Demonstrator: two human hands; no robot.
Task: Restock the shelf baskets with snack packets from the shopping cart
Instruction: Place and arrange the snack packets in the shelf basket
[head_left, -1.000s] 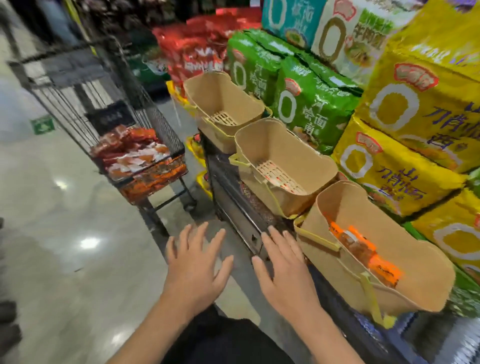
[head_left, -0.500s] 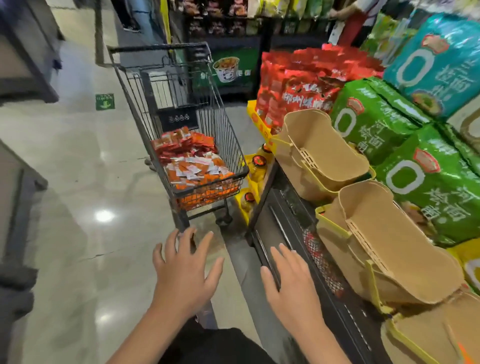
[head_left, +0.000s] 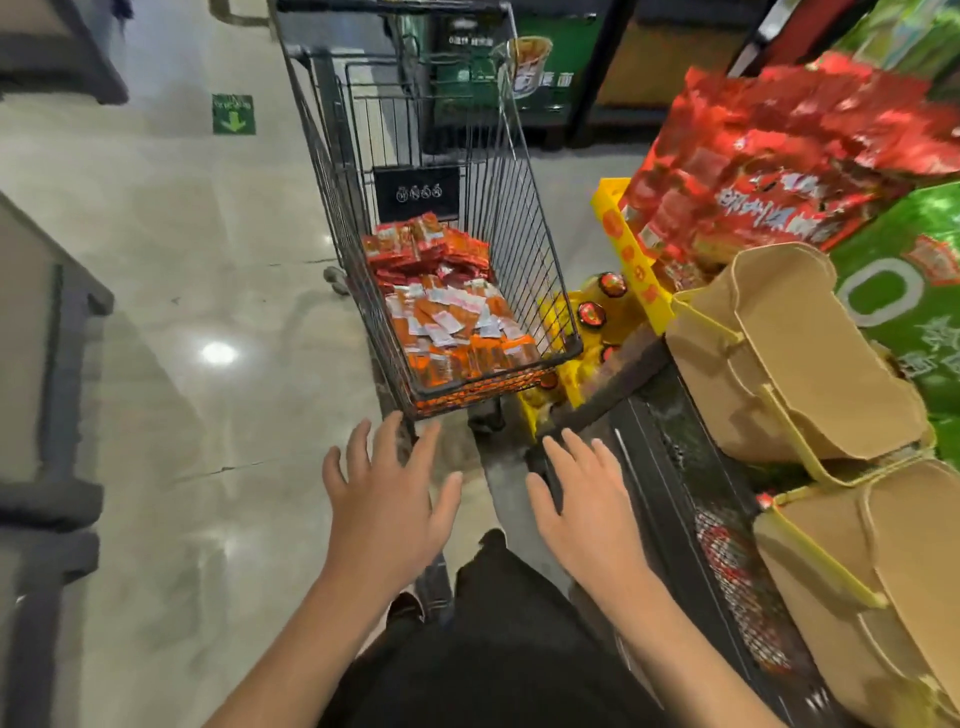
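Nearest, both hands are hovering low in front of the person with fingers spread and nothing in either grip: the left hand (head_left: 387, 501) is reaching just short of the near end of the shopping cart (head_left: 511, 244), the right hand (head_left: 587, 512) is hanging beside the dark shelf edge (head_left: 670, 499). To the right, two tan shelf baskets (head_left: 795, 358) are sitting on that shelf, tilted open toward the aisle, with red and green noodle bags (head_left: 769, 171) piling behind them. Farther out, the snack packets (head_left: 452, 322) are lying heaped in the cart's bottom, orange ones nearer, red ones beyond. They are looking like small, light foil sachets, soft and probably slick, so a loose scoop of several from the top of the heap is likely serving better than pinching one corner; crushing seems a minor worry. Compared with a second ago, the view is swinging away from the baskets toward the cart: the cart is now sitting straight ahead, the basket holding orange packets is out of view, and both hands are staying open.
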